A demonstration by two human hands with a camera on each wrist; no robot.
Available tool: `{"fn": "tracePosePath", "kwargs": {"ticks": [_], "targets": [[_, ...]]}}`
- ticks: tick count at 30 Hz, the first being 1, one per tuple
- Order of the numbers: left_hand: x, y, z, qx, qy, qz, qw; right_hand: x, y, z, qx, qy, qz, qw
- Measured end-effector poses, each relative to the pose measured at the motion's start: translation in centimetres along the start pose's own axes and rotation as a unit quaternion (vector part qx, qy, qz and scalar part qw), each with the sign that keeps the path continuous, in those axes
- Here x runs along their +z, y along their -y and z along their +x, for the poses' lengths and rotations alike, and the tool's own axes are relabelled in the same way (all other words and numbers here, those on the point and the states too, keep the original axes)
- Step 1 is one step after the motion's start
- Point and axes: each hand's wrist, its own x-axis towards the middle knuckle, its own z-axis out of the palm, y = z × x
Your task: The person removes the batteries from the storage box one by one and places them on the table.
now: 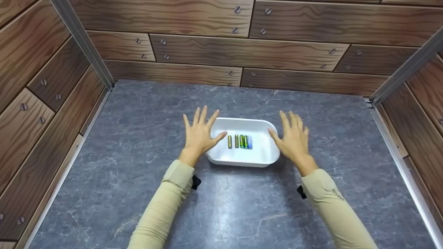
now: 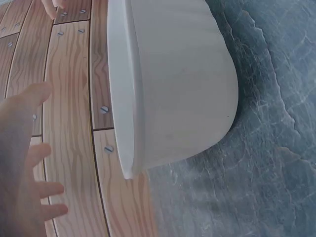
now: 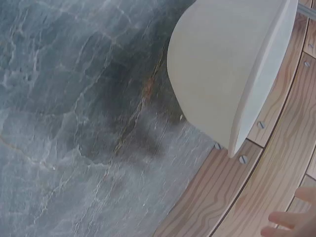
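Basin [image 1: 263, 145], white, rounded corners, 5 batteries [image 1: 242, 141] inside

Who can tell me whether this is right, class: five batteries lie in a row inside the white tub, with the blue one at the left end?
The end is wrong: the blue battery is at the right end, on the side of the right hand, as the head view shows. The five batteries do lie in a row inside the white tub.
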Motion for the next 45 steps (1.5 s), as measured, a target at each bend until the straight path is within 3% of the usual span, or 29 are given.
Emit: {"fn": "tracePosePath", "kwargs": {"ticks": [11, 18, 23, 29, 35, 41, 45], "targets": [[1.5, 1.5, -1.3, 0.046, -0.058, -0.107, 0.9915, 1.4, 0.9, -1.6, -0.069, -0.034, 0.08, 0.994], [3.0, 2.8, -1.9, 0.072, -0.09, -0.172, 0.9784, 2.5, 1.6, -1.7, -0.099, -0.011, 0.087, 0.991], [4.3, 3.8, -2.2, 0.073, -0.072, -0.245, 0.9641, 3.2, 2.0, -1.4, -0.105, 0.019, 0.109, 0.988], [5.8, 4.9, -2.1, 0.051, -0.046, -0.37, 0.9265, 4.0, 2.3, -0.6, -0.109, 0.065, 0.136, 0.983], [6.8, 5.4, -2.1, 0.021, -0.005, -0.461, 0.8874, 4.5, 2.4, 0.3, -0.092, 0.119, 0.144, 0.978], [7.8, 5.5, -2.3, 0.005, 0.022, -0.529, 0.848, 5.0, 2.5, 1.1, -0.07, 0.169, 0.125, 0.975], [8.6, 5.5, -2.2, 0.002, 0.043, -0.56, 0.8277, 5.5, 2.4, 1.5, -0.063, 0.188, 0.126, 0.972]]}}
